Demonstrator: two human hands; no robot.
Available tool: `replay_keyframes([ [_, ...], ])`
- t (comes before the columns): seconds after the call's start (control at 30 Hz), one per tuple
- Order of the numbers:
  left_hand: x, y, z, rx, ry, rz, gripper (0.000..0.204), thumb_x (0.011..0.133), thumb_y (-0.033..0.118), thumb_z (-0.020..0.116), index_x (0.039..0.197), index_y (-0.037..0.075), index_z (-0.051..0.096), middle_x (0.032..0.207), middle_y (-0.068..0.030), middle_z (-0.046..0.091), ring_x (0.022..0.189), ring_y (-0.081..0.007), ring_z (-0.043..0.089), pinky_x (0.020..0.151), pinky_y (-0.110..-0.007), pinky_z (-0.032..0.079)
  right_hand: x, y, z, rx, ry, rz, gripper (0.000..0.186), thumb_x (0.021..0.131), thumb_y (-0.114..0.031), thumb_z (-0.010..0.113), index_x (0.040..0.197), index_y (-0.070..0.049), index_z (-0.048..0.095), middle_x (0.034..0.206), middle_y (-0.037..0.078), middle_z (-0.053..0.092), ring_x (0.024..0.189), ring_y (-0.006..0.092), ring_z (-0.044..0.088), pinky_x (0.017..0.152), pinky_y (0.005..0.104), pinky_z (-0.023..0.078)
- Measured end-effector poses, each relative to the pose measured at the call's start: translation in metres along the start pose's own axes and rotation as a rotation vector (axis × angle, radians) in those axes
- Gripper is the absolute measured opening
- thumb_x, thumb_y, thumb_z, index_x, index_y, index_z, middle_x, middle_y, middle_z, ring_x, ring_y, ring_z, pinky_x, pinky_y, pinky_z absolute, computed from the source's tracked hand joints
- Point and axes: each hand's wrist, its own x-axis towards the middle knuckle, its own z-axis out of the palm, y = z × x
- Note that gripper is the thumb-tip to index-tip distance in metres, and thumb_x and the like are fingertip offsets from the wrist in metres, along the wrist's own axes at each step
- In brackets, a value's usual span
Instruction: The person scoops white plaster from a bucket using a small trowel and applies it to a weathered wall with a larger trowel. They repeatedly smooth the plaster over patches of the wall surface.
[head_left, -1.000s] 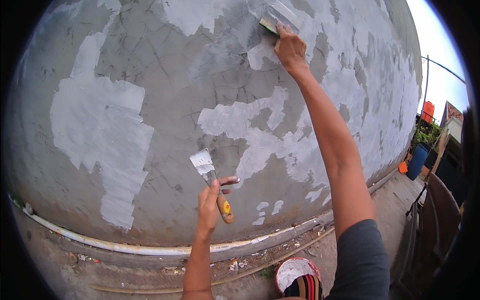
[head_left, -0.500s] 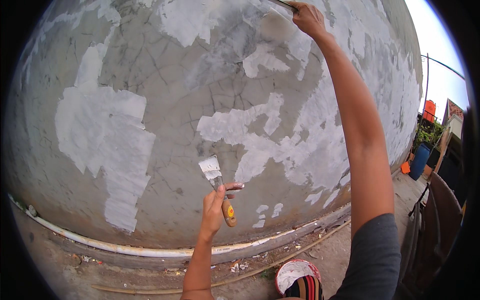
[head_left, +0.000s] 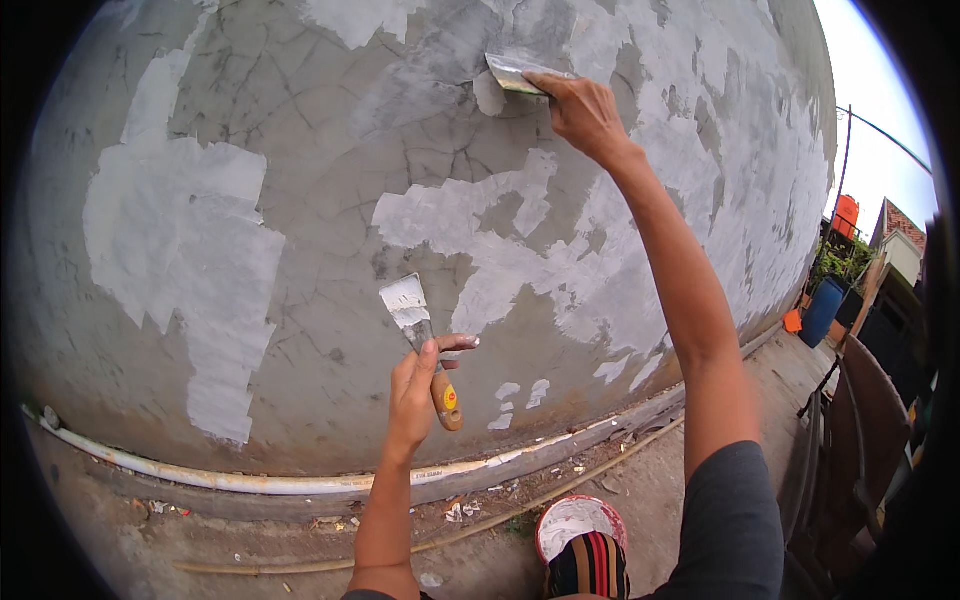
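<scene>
My left hand [head_left: 409, 402] is closed round a putty knife [head_left: 446, 398] with a wooden handle. White putty coats its upturned blade, which is held in front of the wall. One finger, tipped with white, sticks out to the right. Higher up, my right hand [head_left: 588, 118] grips a wide, flat metal scraper blade [head_left: 515, 74] at its right end. The scraper lies against or very close to the grey cracked wall [head_left: 320, 215], near a pale damp-looking smear. Irregular patches of white putty [head_left: 185, 230] cover parts of the wall.
A red-rimmed bucket of white putty [head_left: 541, 528] stands below, partly hidden by a striped cloth-like thing [head_left: 588, 566]. A white pipe [head_left: 300, 486] and a long thin pole [head_left: 290, 568] run along the wall's foot. At right are a brown chair-like object [head_left: 872, 430] and a blue barrel [head_left: 822, 312].
My right hand and the scraper have come down the wall and leftward, so the blade now shows fully. The left hand keeps its hold on the putty knife; the whole view has shifted slightly.
</scene>
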Motion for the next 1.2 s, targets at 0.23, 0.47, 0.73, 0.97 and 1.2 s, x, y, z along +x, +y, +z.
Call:
replay_keyframes([
  [0.23,-0.007,0.034,0.014,0.062,-0.036,0.058,0.055,0.102,0.04,0.03,0.109,-0.002,0.065,0.11,-0.015,0.066,0.106,-0.024,0.06,0.091,-0.038,0.044,-0.086,-0.05,-0.013,0.277,-0.09,0.161,0.045,0.079,0.003,0.055,0.119,-0.017,0.065,0.095,0.015,0.069,0.08,0.0348,0.065,0.067,0.0385,0.051],
  [0.47,-0.005,0.027,0.006,0.048,-0.026,0.033,0.053,0.103,0.039,0.03,0.11,-0.001,0.065,0.111,-0.0122,0.066,0.107,-0.0216,0.059,0.091,-0.037,0.044,0.032,0.054,-0.054,-0.074,0.198,0.396,0.044,0.074,-0.009,0.05,0.113,-0.019,0.069,0.09,0.017,0.069,0.086,0.0343,0.066,0.076,0.0409,0.051],
  [0.73,-0.001,0.001,0.002,0.05,0.014,-0.019,0.055,0.102,0.041,0.031,0.111,-0.001,0.065,0.111,-0.0126,0.066,0.106,-0.022,0.059,0.091,-0.036,0.044,0.063,0.12,-0.021,-0.143,0.205,0.406,0.031,0.074,-0.011,0.05,0.097,-0.011,0.07,0.09,0.021,0.067,0.088,0.0399,0.064,0.08,0.0475,0.05],
  [0.97,0.003,0.003,0.0,0.066,0.059,-0.004,0.056,0.102,0.04,0.03,0.11,-0.003,0.065,0.108,-0.0138,0.067,0.104,-0.0215,0.06,0.09,-0.035,0.044,-0.02,0.032,0.022,-0.099,0.169,0.209,0.05,0.078,-0.005,0.054,0.126,-0.019,0.06,0.1,0.017,0.068,0.085,0.0351,0.066,0.076,0.0438,0.053],
  [1.2,-0.001,0.036,0.029,0.068,0.05,0.091,0.055,0.102,0.041,0.031,0.109,-0.002,0.065,0.108,-0.0143,0.067,0.105,-0.0218,0.06,0.089,-0.035,0.044,-0.151,-0.081,0.079,0.011,0.046,0.273,0.065,0.074,0.006,0.054,0.137,-0.007,0.046,0.132,0.026,0.05,0.119,0.0385,0.054,0.087,0.0417,0.053],
])
